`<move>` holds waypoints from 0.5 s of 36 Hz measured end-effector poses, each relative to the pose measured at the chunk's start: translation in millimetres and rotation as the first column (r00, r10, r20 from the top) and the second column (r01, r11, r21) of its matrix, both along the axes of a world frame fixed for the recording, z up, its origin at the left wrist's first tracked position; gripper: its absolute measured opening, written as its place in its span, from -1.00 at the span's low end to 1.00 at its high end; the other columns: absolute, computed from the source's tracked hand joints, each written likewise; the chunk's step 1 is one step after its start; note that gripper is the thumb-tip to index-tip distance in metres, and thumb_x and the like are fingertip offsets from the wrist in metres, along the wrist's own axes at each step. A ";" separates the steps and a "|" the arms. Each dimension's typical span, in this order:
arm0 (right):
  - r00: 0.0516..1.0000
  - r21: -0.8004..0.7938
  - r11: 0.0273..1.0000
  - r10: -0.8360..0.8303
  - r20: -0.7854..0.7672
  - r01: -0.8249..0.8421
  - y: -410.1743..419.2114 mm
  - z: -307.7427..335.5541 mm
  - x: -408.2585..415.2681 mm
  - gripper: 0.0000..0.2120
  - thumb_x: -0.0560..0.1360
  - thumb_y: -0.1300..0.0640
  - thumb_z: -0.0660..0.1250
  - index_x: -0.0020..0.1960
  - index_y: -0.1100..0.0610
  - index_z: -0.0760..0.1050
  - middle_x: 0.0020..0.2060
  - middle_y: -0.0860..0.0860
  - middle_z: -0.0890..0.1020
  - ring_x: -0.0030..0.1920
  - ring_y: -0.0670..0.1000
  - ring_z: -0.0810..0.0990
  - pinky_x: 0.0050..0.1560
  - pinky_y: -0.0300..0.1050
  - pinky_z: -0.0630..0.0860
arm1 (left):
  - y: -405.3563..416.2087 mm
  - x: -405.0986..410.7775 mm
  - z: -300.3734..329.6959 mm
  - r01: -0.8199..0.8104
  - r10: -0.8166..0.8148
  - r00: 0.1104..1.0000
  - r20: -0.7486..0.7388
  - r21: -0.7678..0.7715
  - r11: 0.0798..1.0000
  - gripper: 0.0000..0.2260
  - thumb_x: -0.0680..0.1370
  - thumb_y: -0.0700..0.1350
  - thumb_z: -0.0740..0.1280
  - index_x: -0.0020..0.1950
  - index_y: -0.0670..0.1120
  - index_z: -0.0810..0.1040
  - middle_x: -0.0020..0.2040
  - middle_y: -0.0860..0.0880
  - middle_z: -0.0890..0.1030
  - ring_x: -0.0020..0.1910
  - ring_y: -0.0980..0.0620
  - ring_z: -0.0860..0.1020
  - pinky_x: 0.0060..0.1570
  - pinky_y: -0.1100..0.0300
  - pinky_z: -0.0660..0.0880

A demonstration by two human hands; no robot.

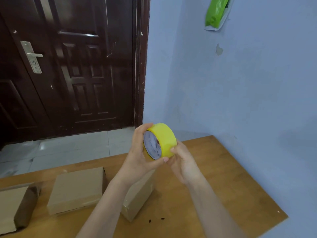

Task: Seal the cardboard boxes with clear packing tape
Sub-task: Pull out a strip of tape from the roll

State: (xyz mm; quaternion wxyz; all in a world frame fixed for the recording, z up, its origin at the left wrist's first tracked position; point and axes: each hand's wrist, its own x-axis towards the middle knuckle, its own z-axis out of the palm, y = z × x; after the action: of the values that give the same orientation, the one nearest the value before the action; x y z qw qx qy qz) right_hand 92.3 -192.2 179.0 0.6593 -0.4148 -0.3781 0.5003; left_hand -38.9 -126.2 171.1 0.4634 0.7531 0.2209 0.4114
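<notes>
A yellow-looking roll of packing tape is held up above the wooden table. My left hand grips the roll from the left, fingers over its top and thumb under its lower edge. My right hand touches the roll's lower right side with thumb and fingertips curled onto the tape surface. Three cardboard boxes lie on the table: one directly below my hands and partly hidden by my left forearm, a flat one to its left, and one at the left edge of view.
A dark wooden door with a metal handle stands behind the table, across a strip of tiled floor. A blue wall runs along the table's right side, with a green bag hanging high on it.
</notes>
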 end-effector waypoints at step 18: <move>1.000 0.035 0.999 0.001 0.005 -0.001 -8.5 -0.2 1.6 -0.68 0.37 0.32 0.13 -0.10 0.16 0.63 -0.02 0.25 0.59 0.05 0.17 0.55 0.00 -0.09 0.55 | -2.6 2.4 4.0 0.061 -0.060 0.998 0.018 -0.030 0.998 -0.22 0.30 -0.17 0.56 0.42 -0.02 0.24 0.33 0.12 0.31 0.34 0.03 0.37 0.25 -0.09 0.45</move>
State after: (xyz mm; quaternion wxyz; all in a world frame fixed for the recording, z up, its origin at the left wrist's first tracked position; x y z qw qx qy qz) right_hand 93.9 -200.7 178.8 0.6654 -0.4042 -0.3887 0.4928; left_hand -36.5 -128.9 175.1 0.4891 0.7487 0.2002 0.4003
